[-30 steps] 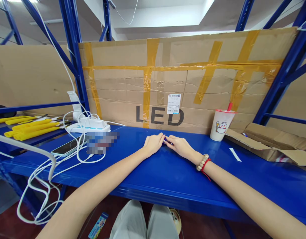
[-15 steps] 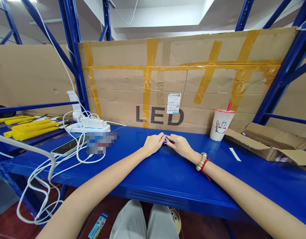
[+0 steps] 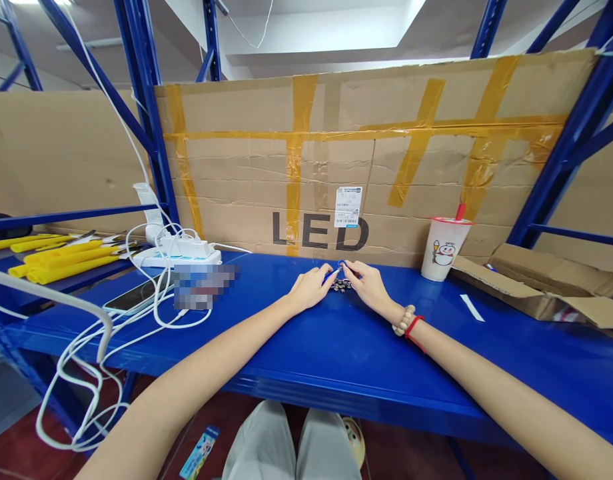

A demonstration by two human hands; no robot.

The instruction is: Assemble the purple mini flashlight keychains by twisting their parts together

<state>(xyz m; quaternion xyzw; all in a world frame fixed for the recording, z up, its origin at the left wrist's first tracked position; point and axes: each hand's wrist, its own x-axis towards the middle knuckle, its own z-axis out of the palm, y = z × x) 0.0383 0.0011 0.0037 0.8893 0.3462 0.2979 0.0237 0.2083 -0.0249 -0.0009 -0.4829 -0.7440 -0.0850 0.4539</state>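
My left hand [image 3: 312, 287] is closed in a pinch on one end of a small, shiny blue item [image 3: 329, 274] above the blue shelf top [image 3: 306, 347]. Opposite it, my right hand [image 3: 370, 288] pinches the other side, where a thin loop shows at the fingertips. Just below the fingers, between both hands, is a cluster of small dark, silvery metal pieces [image 3: 341, 286]. Whether it hangs from the blue item or lies on the shelf I cannot tell. The fingers partly hide the blue item, and its exact kind is too small to make out.
To the right stand a white cup [image 3: 442, 250] with a red straw and an open cardboard box [image 3: 516, 290], near a white strip [image 3: 471, 308]. On the left are a phone [image 3: 136, 297], white cables [image 3: 159, 313], a power strip [image 3: 186, 253] and yellow-handled tools [image 3: 71, 260]. Taped cardboard [image 3: 236, 180] stands behind.
My hands have moved slightly apart, my right hand shifting a little right. More of the blue item shows now, and the silvery cluster has come into sight below the fingers.
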